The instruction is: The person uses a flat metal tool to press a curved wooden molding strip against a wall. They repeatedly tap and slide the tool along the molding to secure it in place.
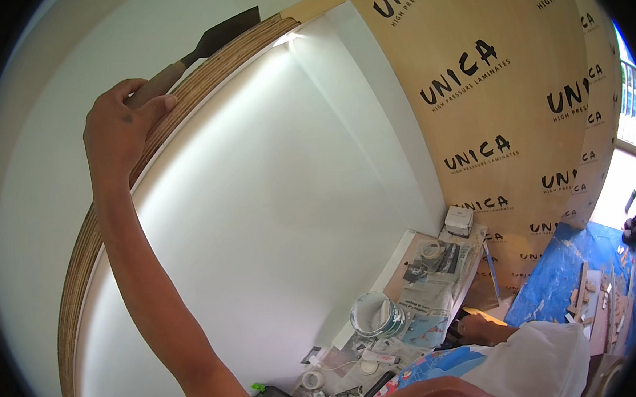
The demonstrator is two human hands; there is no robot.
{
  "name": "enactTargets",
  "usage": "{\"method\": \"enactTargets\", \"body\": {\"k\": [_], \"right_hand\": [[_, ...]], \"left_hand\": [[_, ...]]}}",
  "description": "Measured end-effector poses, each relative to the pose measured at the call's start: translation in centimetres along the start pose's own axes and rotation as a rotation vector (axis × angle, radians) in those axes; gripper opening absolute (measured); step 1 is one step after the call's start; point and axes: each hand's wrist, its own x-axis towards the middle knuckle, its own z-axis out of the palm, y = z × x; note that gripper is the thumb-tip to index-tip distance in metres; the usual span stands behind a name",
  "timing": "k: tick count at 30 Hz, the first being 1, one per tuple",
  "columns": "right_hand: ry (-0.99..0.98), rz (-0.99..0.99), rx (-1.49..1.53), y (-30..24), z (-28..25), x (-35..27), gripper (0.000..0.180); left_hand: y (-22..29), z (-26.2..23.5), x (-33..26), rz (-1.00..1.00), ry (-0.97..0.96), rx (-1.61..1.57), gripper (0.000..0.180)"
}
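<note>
My left hand point(121, 127), raised at the upper left, is closed around the handle of a putty knife point(226, 34). Its wide dark blade points up and to the right, lying along the layered plywood edge point(212, 68) of a long shelf or ledge. My thumb rests against that edge. Low on the right, my right hand point(480, 330) is near my body, beside the paper-covered worktop. Its fingers look curled, and whatever they hold is too small and dark to make out.
Bright light washes the white wall panel point(280, 172) below the ledge. The worktop carries newspaper point(426, 297), a white tub point(375, 315), tape rolls, glasses and a small white box point(459, 220). Printed tan boards point(473, 116) stand right; a blue sheet point(541, 276) with wood offcuts covers the floor.
</note>
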Motion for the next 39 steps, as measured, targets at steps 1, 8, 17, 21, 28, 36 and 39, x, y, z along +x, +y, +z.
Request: {"method": "enactTargets", "body": {"k": [1, 8, 17, 21, 28, 36, 39], "right_hand": [[0.199, 0.025, 0.127, 7.2, 8.0, 4.5, 0.025], [0.907, -0.406, 0.366, -5.3, -17.0, 7.1, 0.044], [1.835, -1.170, -0.093, -25.9, -48.8, -11.3, 0.071], [1.957, -1.082, -0.286, -30.1, -54.7, -9.9, 0.079], [2.057, -1.085, -0.346, -30.9, -59.4, -6.7, 0.051], [2.108, -1.133, -0.327, -30.2, -61.6, -6.4, 0.053], [2.094, -1.183, -0.271, -30.1, -61.7, -6.5, 0.053]], "left_hand": [[1.0, 1.7, 1.0, 0.001, -0.015, -0.103, 0.052], [-1.9, -0.2, 0.7, -0.084, 0.128, -0.211, 0.050], [2.2, -3.1, -6.0, -0.259, -0.040, -0.555, 0.046], [3.5, -2.9, -7.0, -0.298, -0.099, -0.490, 0.043], [4.0, -3.4, -6.3, -0.293, -0.146, -0.387, 0.045], [5.8, -4.5, -4.7, -0.261, -0.234, -0.442, 0.048], [5.8, -4.9, -4.5, -0.175, -0.254, -0.416, 0.052]]}}
